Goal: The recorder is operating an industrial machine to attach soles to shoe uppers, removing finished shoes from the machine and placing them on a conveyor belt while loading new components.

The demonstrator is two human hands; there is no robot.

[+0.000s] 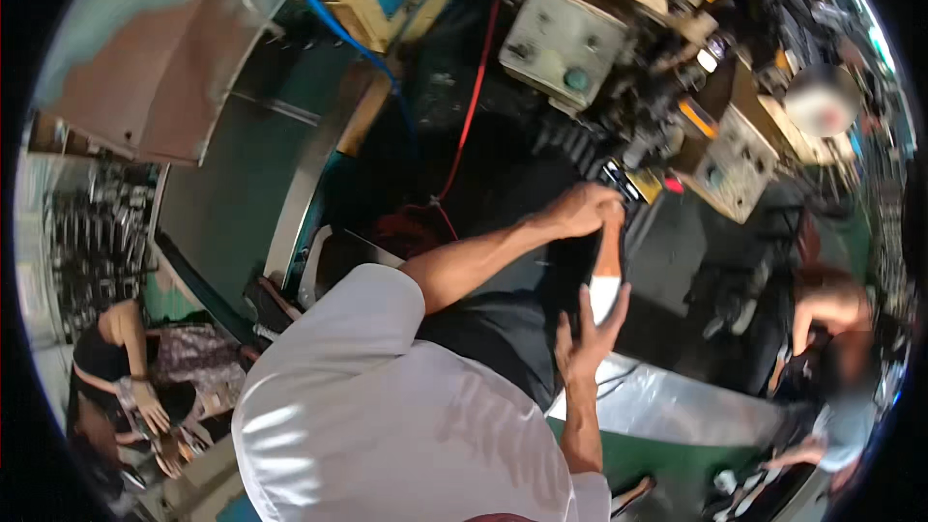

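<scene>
A dark-edged shoe (607,256) with an orange-tan inside and a white heel patch lies lengthwise between my hands. My left hand (583,210) is closed at its far end, beside a small machine head (623,181) with a yellow part. At the near end, my right hand (592,343) holds the white heel between its fingers, with the thumb and fingers on either side. The underside of the shoe is hidden, and so are most of my left fingertips.
Beyond my hands stand machines with a grey control box (561,43) and a second box (732,169). A red cable (471,116) and a blue hose (333,24) hang ahead. Clear plastic sheeting (686,401) covers a green surface at right. Co-workers sit at left (121,367) and right (836,314).
</scene>
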